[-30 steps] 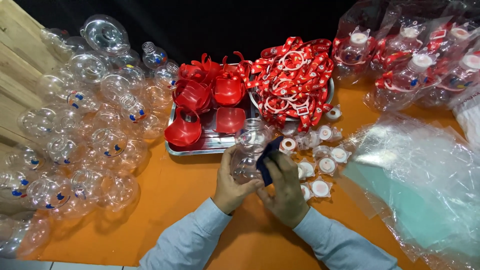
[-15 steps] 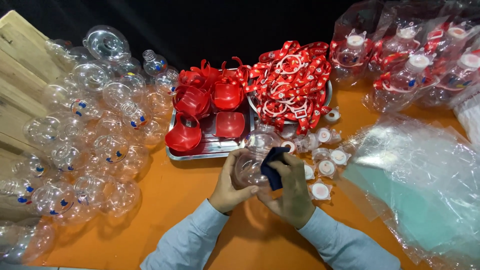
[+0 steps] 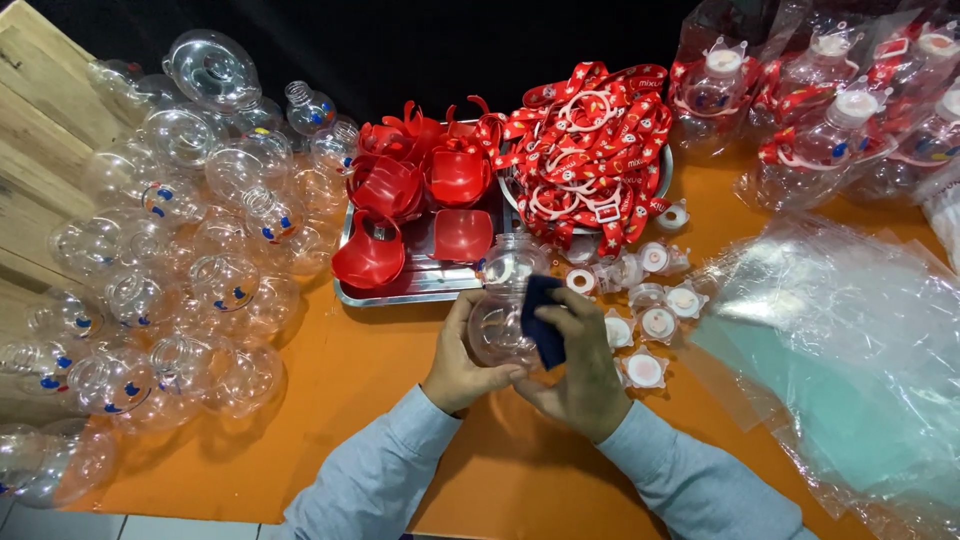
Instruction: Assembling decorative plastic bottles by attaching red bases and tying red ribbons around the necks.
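Observation:
My left hand [image 3: 458, 362] grips a clear round plastic bottle [image 3: 500, 315] over the orange table [image 3: 360, 430], its neck pointing away from me. My right hand [image 3: 585, 370] presses a dark blue cloth [image 3: 541, 318] against the bottle's right side. Both sleeves are light blue. Just beyond the bottle lies a metal tray [image 3: 420, 285] holding several red plastic caps [image 3: 410, 195].
A heap of clear bottles [image 3: 170, 250] fills the left side. A bowl of red straps [image 3: 590, 150] sits behind the tray. White lids [image 3: 650, 320] lie right of my hands. Clear plastic bags [image 3: 850, 350] spread at right; bagged bottles [image 3: 830, 110] at back right.
The bottle in my hands has turned and shifted slightly; the blue cloth has moved across its side. My hands stay in the same spot.

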